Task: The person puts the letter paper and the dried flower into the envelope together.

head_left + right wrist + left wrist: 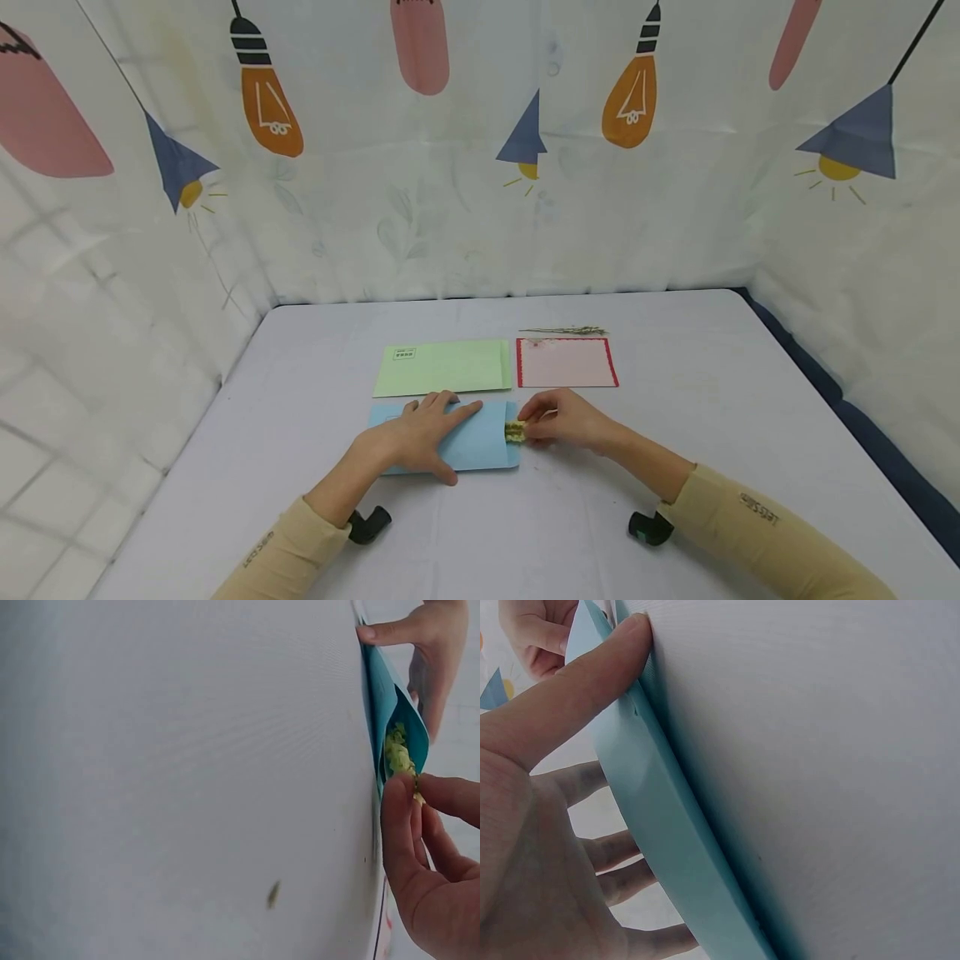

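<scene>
A light blue envelope [486, 446] lies flat on the table, its open end facing right. Spread across its top, my left hand [416, 437] presses it down with extended fingers, the thumb at the near edge. At the mouth, my right hand [566, 419] pinches a yellow-green dried flower sprig [514, 431] between thumb and fingertips. In the right wrist view the sprig's crinkled blossoms [399, 754] sit inside the gaping mouth, while its outer end is between the fingertips. How deep it reaches inside is hidden.
Behind the blue envelope lies a light green envelope [446, 371] with a small printed box. To its right is a pink card [567, 363] with a red border, and beyond that a thin dried sprig [577, 331]. A tiny dried fragment [274, 894] lies on the white tabletop.
</scene>
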The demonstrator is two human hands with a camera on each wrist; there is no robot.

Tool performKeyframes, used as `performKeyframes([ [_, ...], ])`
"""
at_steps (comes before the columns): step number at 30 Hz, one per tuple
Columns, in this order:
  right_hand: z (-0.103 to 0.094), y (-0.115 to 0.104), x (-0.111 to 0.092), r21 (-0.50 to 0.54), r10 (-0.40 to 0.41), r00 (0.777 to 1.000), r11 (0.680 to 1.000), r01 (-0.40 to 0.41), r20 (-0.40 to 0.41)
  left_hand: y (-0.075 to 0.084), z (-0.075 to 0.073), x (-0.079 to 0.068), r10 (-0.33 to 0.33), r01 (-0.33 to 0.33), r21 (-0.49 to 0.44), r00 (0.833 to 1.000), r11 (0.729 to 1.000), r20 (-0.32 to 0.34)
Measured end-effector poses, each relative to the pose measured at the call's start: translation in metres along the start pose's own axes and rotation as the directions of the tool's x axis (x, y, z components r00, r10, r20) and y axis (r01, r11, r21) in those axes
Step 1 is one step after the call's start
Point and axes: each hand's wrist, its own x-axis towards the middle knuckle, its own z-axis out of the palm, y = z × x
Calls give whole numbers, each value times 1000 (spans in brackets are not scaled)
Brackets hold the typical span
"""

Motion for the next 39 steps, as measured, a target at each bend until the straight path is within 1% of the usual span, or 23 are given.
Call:
performKeyframes([
  [5,3,0,2,53,8,1000,999,-8,-1,0,0,0,-11,11,3,1000,1000,2],
  [13,8,2,5,97,24,1000,995,-23,-3,1,1,0,-30,30,0,1000,1000,1],
  [22,10,6,8,176,14,999,984,-20,32,1,0,1,-30,30,8,1000,1000,-2],
  [27,11,5,9,206,26,999,978,-35,47,1,0,0,-29,29,6,1000,1000,3],
  [33,13,3,9,215,38,998,975,-47,46,1,0,-1,-27,27,0,1000,1000,10],
  [39,15,2,10,214,32,999,976,-40,40,1,0,0,-27,27,-5,1000,1000,6],
])
